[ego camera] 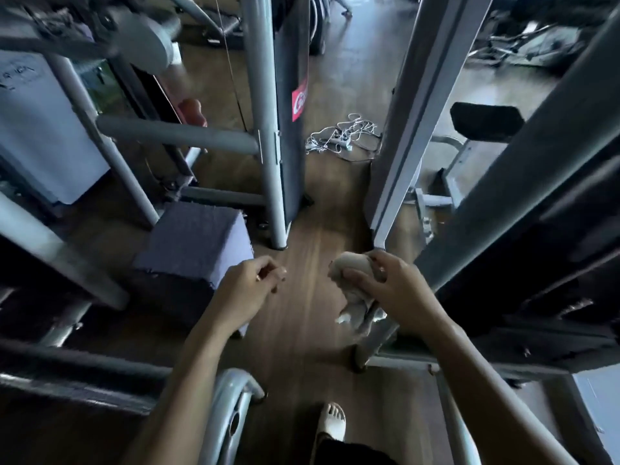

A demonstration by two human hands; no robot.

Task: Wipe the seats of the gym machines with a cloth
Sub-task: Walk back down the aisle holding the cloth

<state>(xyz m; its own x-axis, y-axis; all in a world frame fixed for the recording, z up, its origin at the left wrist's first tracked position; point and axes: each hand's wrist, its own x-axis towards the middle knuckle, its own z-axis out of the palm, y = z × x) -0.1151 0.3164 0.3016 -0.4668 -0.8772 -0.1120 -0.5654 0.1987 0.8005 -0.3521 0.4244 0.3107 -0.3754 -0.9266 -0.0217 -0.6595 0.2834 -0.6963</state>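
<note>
Between two rows of grey machine frames, over a wooden floor [318, 226]: right hand [392, 286] gripped a pale cloth [352, 265] bunched into a wad, fingers and thumb curled round it, a loose tail hanging below the palm. Left hand [248, 280] was level with it and apart from it, fingers loosely curled, nothing seen in it. Cloth touched no seat. Nearest padded seat [194, 243], grey-blue with a rough-looking top, sat low on the left, just beyond the left hand; a black pad [486, 124] stood further off on the right, behind a slanted frame. Handling, as judged: cloth looked light, soft and limp, would fold to any shape and drape if held by a corner. Best kept as a wad in the palm, or spread under flat fingers so a broad face meets the padding. Hanging tail could snag on frame parts, worth tucking in. Damp or dry could not be told. Textured seat cover would likely drag on the cloth rather than let it slide. White cable tangle [342, 135] lay on the floor ahead, between the frames
</note>
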